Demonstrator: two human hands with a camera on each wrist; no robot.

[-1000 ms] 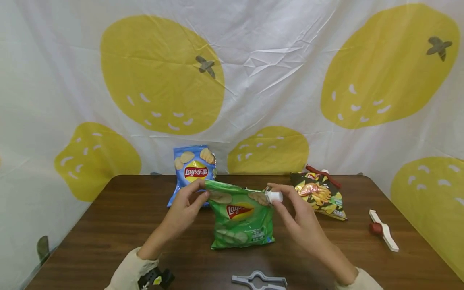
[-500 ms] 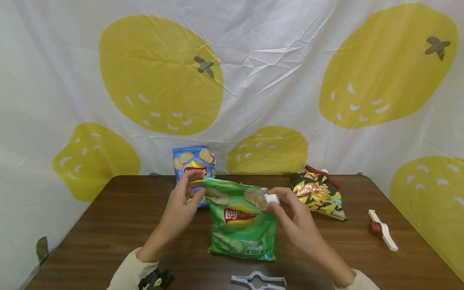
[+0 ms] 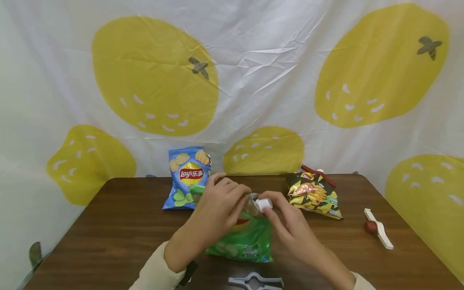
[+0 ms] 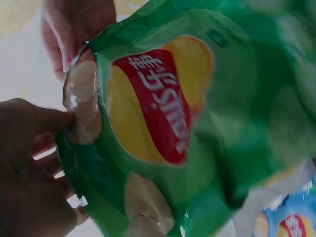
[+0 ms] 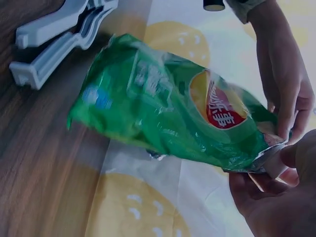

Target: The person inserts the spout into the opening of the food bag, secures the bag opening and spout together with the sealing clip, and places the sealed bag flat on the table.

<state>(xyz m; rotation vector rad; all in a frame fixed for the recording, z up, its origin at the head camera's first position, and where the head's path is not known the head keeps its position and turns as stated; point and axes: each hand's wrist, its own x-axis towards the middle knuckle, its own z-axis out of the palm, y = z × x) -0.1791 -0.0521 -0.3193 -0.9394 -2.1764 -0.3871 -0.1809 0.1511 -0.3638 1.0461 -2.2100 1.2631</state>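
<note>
Across the tabletop [image 3: 105, 229], your work sits near the middle. Green chip bag [image 3: 250, 239] next: held face toward you, top edge up; can't tell whether its foot touches wood. Step looks like working its top right corner; next move probably calls for a steady edge and careful fingers. Left grip [image 3: 217, 205]: pinching the bag's upper edge, back of hand up, crossing its face. Right grip [image 3: 290, 223]: angled in from your right. Grey clip [image 5: 54, 23]: apart, untouched. Smallest, white cap-like piece [image 3: 265, 204]: pinched by your right thumb and fingers at that corner.
</note>
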